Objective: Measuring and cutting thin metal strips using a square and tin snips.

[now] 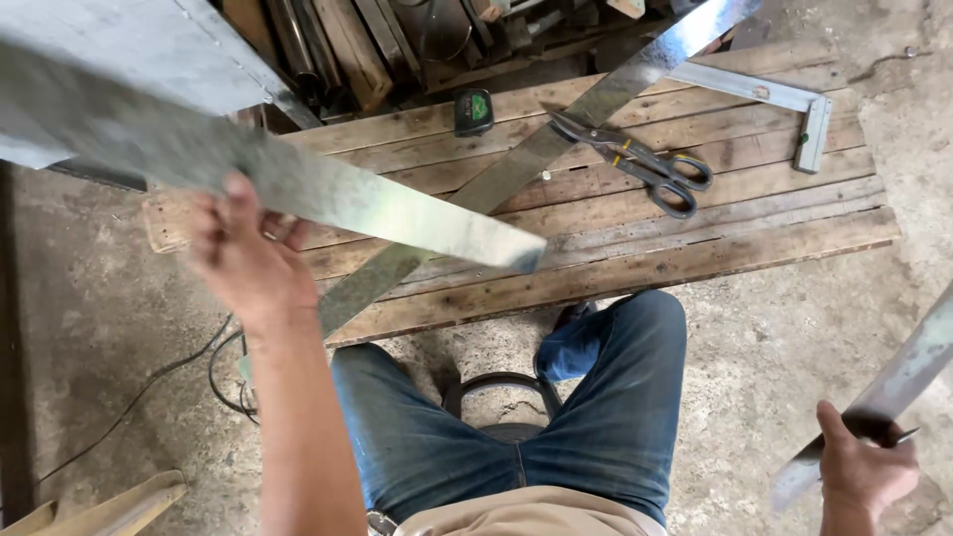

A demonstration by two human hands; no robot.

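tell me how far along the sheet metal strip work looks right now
Done: a long metal strip already lies diagonally across the wooden boards. In hand: the left hand lifts a blurred metal strip, and the right hand grips another metal strip. Left: hard to judge; the tin snips, square and tape measure lie unused on the boards.

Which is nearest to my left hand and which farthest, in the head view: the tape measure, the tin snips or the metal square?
From the left hand, which grips a metal strip:
1. Tape measure, up and to the right on the wooden boards.
2. Tin snips, farther right, mid-boards beside the long diagonal strip.
3. Metal square, at the far right corner.
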